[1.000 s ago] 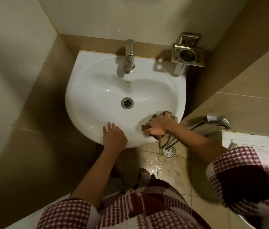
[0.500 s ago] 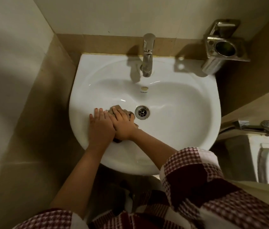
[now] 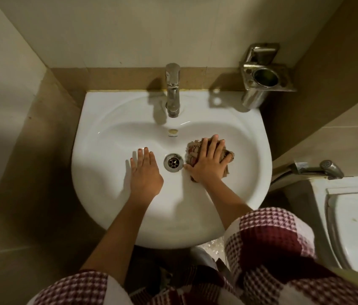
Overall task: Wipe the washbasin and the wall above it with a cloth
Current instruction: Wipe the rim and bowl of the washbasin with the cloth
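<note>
Pressing a crumpled brown cloth (image 3: 193,149) into the white basin (image 3: 112,194) beside the drain (image 3: 173,163), your right hand (image 3: 209,165) lay flat, fingers straight; your left hand (image 3: 145,173) rested released.

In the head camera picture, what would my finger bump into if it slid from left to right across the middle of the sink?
left hand → drain → right hand → metal sprayer

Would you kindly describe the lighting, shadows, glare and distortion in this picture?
Head view: dim, warm light; the chrome tap and steel cup holder throw shadows leftward onto the white ceramic washbasin; thin glare below the spout; wide-angle bowing at the edges.
</note>
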A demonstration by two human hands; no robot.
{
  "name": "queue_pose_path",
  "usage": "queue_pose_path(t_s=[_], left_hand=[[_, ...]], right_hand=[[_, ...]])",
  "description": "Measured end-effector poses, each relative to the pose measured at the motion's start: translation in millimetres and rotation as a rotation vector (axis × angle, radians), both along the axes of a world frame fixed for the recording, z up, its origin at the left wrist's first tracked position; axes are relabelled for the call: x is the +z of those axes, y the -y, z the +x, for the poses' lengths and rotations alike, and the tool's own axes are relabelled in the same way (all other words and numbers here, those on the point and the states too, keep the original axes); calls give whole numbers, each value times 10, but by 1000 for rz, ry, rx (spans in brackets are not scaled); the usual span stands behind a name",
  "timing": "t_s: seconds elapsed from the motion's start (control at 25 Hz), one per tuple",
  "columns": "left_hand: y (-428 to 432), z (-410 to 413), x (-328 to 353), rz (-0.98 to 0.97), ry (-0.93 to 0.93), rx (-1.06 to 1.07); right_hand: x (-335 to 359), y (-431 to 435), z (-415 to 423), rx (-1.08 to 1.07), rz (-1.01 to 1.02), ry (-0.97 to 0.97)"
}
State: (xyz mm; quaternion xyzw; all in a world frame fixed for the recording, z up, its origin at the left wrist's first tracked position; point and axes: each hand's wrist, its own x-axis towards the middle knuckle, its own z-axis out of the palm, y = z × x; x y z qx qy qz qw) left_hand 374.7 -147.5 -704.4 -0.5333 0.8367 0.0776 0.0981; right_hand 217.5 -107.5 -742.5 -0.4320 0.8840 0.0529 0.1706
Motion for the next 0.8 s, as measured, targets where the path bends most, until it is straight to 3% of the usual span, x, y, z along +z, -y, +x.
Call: queue_pose_path(t_s=[0.32,0.44,0.64,0.8], left_hand=[[-260,-420,355,136,-106,-17],[-345,-614,470,163,-168,-55],[-352,-883,524,155,-222,-52],[-361,-924,520,168,-240,6]], right_hand=[[572,-485,-555,76,59,-346],[729,-613,-689,-17,-69,-255],[798,-208,-1120,77,-166,-168],[685,-151,-1068,184,-222,-271]])
